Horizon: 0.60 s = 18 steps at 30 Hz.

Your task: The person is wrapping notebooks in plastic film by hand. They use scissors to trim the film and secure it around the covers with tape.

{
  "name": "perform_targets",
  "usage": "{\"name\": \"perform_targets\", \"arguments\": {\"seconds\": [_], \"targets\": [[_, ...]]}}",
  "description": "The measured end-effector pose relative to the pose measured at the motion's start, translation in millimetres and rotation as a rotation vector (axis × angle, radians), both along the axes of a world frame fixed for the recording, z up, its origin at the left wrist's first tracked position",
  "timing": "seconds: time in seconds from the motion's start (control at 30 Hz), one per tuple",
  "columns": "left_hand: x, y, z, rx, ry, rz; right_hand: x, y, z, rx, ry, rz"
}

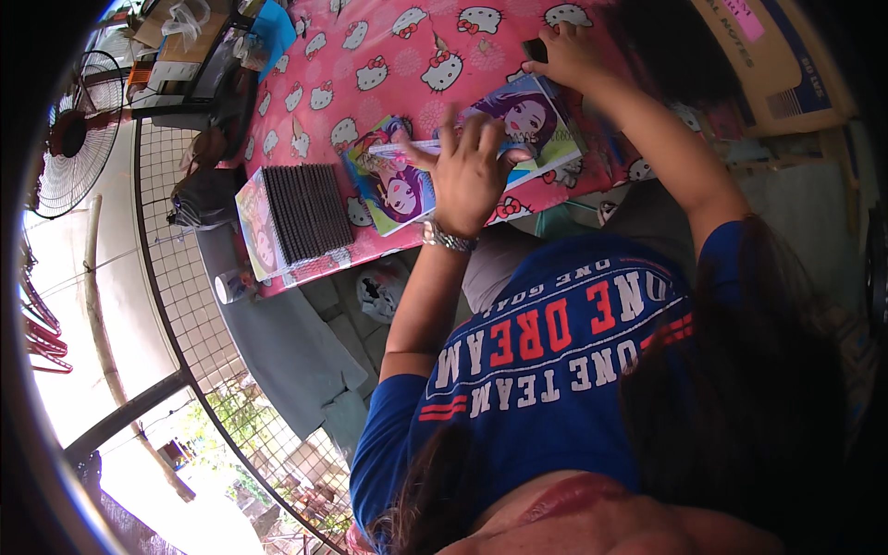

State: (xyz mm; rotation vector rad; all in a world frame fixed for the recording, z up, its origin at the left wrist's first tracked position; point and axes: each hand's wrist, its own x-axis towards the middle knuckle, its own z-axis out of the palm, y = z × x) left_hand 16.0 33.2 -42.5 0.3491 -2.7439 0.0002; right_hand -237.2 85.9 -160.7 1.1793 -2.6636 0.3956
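Note:
My left hand point(467, 176), with a metal-link watch at the wrist, grips a thin notebook point(393, 149) whose pale edge faces up. Its fingers are spread across that edge, and part of the notebook is hidden behind them. Under and left of it lies an illustrated notebook point(398, 196) with a purple-haired figure. More spiral notebooks point(532, 116) of the same kind lie to the right. At the table's far side my right hand point(572, 57) pinches a small dark block-like object point(535, 50), too small to name.
A neat stack of spiral notebooks point(310, 215) stands at the left table edge. The table has a pink patterned cover point(370, 46). A cardboard box point(786, 65) is at far right, beside a black heap point(671, 55). A fan point(79, 134) and wire mesh point(176, 213) stand at left.

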Motion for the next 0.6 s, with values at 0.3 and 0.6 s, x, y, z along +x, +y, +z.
{"name": "perform_targets", "arguments": {"seconds": [0.3,0.6], "targets": [[12.6,-1.9,-37.5,0.201,0.268,0.078,30.5,53.6,109.6,-0.512,-1.803,0.967],[-0.9,1.1,-20.5,0.237,0.176,-0.118,34.1,73.1,109.8,-0.08,-1.298,0.924]]}}
